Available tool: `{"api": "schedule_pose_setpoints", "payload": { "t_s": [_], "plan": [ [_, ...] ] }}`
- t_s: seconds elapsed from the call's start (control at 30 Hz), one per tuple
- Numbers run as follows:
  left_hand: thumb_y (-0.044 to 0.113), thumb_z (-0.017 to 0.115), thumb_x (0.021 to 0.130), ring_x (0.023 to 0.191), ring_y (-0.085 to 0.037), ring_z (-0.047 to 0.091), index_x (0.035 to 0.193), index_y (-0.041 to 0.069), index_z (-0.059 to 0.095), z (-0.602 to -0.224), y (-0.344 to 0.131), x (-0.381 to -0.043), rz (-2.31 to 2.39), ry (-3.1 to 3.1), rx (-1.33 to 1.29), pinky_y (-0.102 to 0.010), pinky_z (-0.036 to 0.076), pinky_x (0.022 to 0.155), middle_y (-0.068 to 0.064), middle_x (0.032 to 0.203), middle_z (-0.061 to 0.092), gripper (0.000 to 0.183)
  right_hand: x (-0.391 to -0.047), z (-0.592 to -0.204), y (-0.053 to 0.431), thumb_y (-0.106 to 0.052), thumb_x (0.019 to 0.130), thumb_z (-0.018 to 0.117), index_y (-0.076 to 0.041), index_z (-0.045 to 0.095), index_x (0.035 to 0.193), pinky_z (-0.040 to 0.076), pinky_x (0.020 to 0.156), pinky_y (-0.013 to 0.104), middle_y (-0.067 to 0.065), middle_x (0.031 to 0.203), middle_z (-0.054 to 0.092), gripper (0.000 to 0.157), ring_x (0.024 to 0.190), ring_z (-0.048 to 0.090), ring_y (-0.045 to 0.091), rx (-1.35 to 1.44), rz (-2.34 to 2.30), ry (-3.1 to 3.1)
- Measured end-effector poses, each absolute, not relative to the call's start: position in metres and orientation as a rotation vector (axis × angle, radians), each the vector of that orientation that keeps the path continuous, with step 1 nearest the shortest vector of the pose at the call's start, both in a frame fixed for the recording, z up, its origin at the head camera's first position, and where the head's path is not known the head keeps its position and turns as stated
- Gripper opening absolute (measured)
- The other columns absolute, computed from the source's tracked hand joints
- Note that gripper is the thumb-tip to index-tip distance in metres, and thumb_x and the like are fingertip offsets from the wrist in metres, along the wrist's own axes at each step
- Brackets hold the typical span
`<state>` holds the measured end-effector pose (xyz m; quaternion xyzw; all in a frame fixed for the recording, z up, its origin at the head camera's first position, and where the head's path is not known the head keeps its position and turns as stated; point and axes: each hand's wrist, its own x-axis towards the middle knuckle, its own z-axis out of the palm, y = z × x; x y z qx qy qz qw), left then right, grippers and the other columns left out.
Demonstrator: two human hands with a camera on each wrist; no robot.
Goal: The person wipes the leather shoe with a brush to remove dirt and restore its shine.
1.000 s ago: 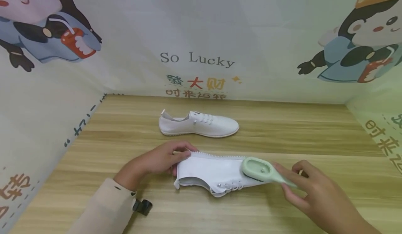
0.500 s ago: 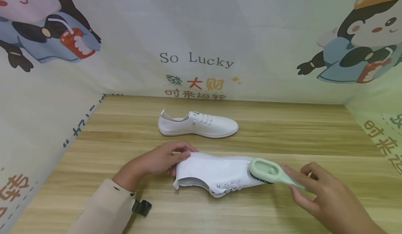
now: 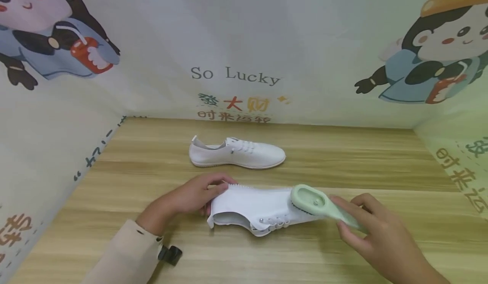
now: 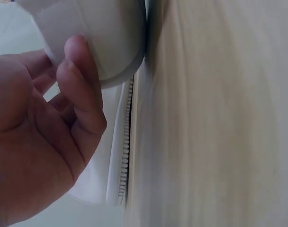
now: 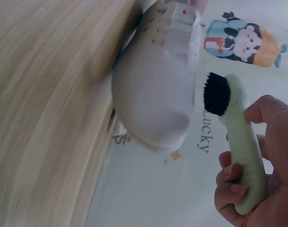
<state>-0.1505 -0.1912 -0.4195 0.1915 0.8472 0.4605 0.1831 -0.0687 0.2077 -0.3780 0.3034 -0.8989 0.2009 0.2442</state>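
A white lace-up shoe (image 3: pixel 248 203) lies on its side on the wooden table, toe to the right and sole edge facing away. My left hand (image 3: pixel 198 193) grips its heel, thumb on the upper side; the left wrist view shows the fingers curled at the heel (image 4: pixel 111 38). My right hand (image 3: pixel 385 233) holds a pale green shoe brush (image 3: pixel 310 199) by its handle. The brush head overlaps the toe area in the head view. In the right wrist view, the black bristles (image 5: pixel 216 93) face the shoe's toe (image 5: pixel 156 99), with a gap showing between them.
A second white shoe (image 3: pixel 259 155) stands upright on its sole behind the first, toe also to the right. Printed cloth walls (image 3: pixel 160 55) enclose the wooden table (image 3: pixel 343 157) at the back and both sides. A black clip (image 3: pixel 170 255) sits by the left sleeve (image 3: pixel 123 252).
The brush in my right hand slid right toward the shoe's toe, then came back left. My left hand keeps its hold on the heel. The head view has shifted slightly.
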Motion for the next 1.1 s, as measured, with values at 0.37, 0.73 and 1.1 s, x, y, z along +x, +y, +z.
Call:
{"api": "schedule_pose_setpoints", "payload": {
  "t_s": [0.37,0.73,1.1],
  "plan": [
    [0.018,0.047,0.106,0.076,-0.009,0.061,0.131,0.020,0.063,-0.419,-0.183,-0.160,1.156,2.627,0.706,-0.029,0.054,0.068,-0.006,0.124,0.066,0.029,-0.075,-0.378,0.176,-0.017,0.071,0.089,-0.023,0.073,0.116,0.039,0.061,0.009,-0.016,0.094,0.054,0.048,0.075,0.046,-0.003,0.802,0.828,-2.461],
    [-0.014,0.039,0.089,0.066,-0.015,0.059,0.144,0.014,0.052,-0.421,-0.195,-0.147,1.286,2.359,0.691,-0.029,0.053,0.057,-0.017,0.146,0.048,0.063,-0.080,-0.379,0.172,-0.013,0.073,0.088,-0.023,0.073,0.113,0.045,0.060,0.014,-0.018,0.092,0.055,0.043,0.073,0.047,-0.005,0.919,0.975,-2.496],
    [0.012,0.086,0.076,0.122,-0.017,0.048,0.153,0.016,0.036,-0.430,-0.186,-0.142,0.901,2.751,1.056,-0.041,0.045,0.104,0.005,0.140,0.054,0.092,-0.083,-0.376,0.177,-0.017,0.079,0.085,-0.027,0.072,0.115,0.046,0.059,0.015,-0.018,0.094,0.056,0.040,0.073,0.048,-0.004,0.930,1.010,-2.549]
  ]
}}
